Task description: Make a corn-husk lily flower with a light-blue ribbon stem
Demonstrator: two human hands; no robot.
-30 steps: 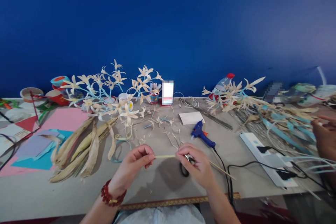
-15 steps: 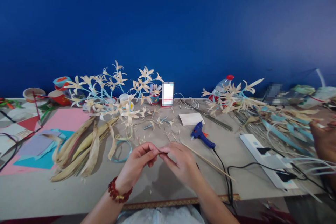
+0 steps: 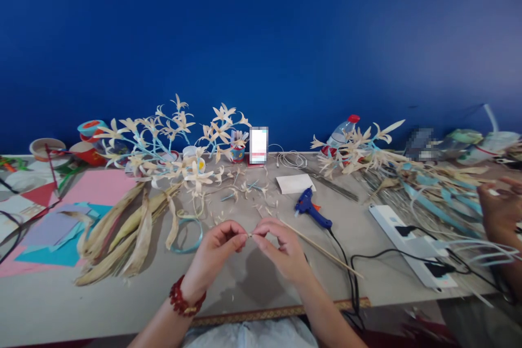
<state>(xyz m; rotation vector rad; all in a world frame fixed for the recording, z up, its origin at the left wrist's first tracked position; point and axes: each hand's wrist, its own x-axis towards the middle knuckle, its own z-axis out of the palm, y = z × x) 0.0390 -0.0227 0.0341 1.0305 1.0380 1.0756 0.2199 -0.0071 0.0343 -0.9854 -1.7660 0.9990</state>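
Note:
My left hand (image 3: 224,244) and my right hand (image 3: 279,244) meet above the front middle of the table, fingertips nearly touching. Each pinches the same tiny pale piece (image 3: 250,235), too small to name, between thumb and index finger. Left of them lie dried corn husks (image 3: 138,234) and a loop of light blue ribbon (image 3: 188,235). A thin stick (image 3: 322,247) slants away beside my right hand. Farther right rests a blue glue gun (image 3: 313,209). Small flower pieces and scraps (image 3: 244,189) are scattered beyond my fingers.
Husk flowers on blue stems (image 3: 155,136) stand at the back, near a phone (image 3: 258,145). A white power strip (image 3: 411,244) with cables lies right. Another person's hand (image 3: 499,206) is at the right edge. Coloured paper (image 3: 98,187) lies left; a bottle (image 3: 342,133) leans at the back.
My fingertips have drawn slightly apart, and a pale bit now shows between them. My right hand's fingers have curled more. The view has shifted slightly.

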